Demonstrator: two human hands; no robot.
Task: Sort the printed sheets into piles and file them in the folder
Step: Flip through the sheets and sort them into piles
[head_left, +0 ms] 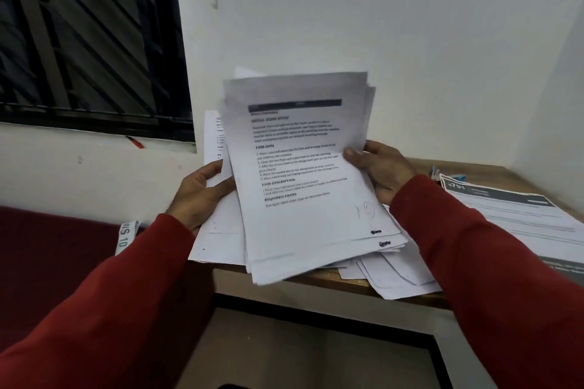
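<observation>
At the near edge of a wooden desk (331, 281) in a white-walled corner, I hold a thick stack (303, 174) of printed sheets up in front of me, both red sleeves (493, 278) reaching in from below. My left hand (199, 196) grips the stack's left side, thumb over a few sheets that are splayed off toward the left. My right hand (379, 167) grips the right edge, thumb pressed on the top page and fingers curled behind. The top page carries a dark header bar and bold headings; the print is too blurred to read with any confidence.

Under the stack, loose sheets (395, 278) lie on the desk and overhang its front edge. Further right, a pile (518, 215) with dark header bars lies flat on the desk, well apart from my hands. A blue object (434, 171) peeks up behind that pile; I cannot tell what it is. No folder is plainly visible. Beyond, to the left, a dark window (88, 35) with bars.

I judge the sorting is at an early stage: I am checking the top page to choose its pile. The next move calls for peeling off that single sheet cleanly without fanning the rest, then laying it on the matching pile.
</observation>
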